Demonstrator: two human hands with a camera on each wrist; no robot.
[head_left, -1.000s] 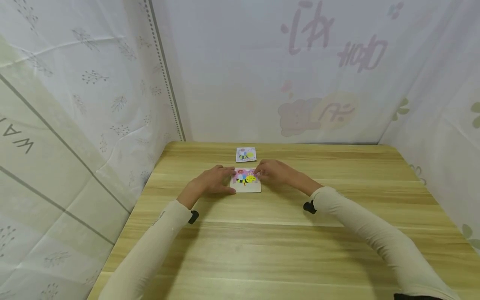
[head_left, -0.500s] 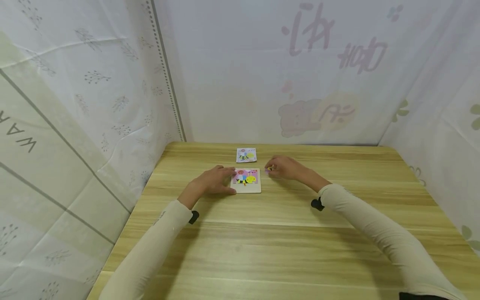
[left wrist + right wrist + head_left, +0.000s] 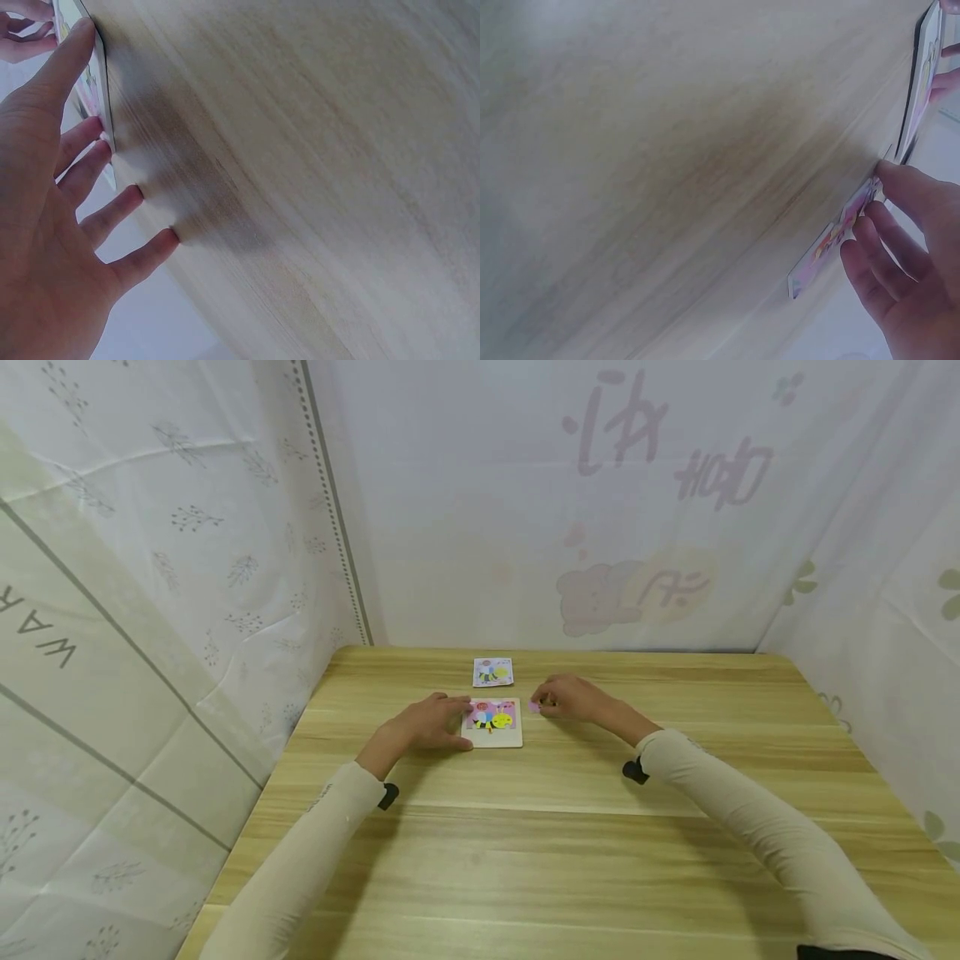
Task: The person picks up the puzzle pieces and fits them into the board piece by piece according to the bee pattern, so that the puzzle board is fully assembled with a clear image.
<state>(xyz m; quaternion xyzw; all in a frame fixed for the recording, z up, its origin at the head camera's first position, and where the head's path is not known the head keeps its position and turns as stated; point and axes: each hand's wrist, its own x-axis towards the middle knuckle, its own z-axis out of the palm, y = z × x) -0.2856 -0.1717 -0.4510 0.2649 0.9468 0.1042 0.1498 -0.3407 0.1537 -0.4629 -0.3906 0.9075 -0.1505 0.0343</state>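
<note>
A pale jigsaw puzzle board (image 3: pixel 498 739) lies flat on the table, its upper part covered by a bee picture on pink. My left hand (image 3: pixel 431 721) rests at the board's left side, fingers spread and fairly straight; in the left wrist view the thumb (image 3: pixel 66 60) lies on the board's edge and two fingertips touch it. Just right of the board, my right hand (image 3: pixel 573 699) has thumb and fingers at a pink puzzle piece (image 3: pixel 534 706), pinching it low over the table. Pink pieces (image 3: pixel 814 259) show by its curled fingers in the right wrist view; the palm hides part of them.
A small card (image 3: pixel 492 672) with the same bee picture lies behind the board, near the far edge of the wooden table (image 3: pixel 480 860). Patterned white cloth (image 3: pixel 465 510) hangs behind the table and along both sides.
My right hand has moved off the board to the right, and a pink puzzle piece now shows at its fingertips. My left hand has stayed on the board's left side.
</note>
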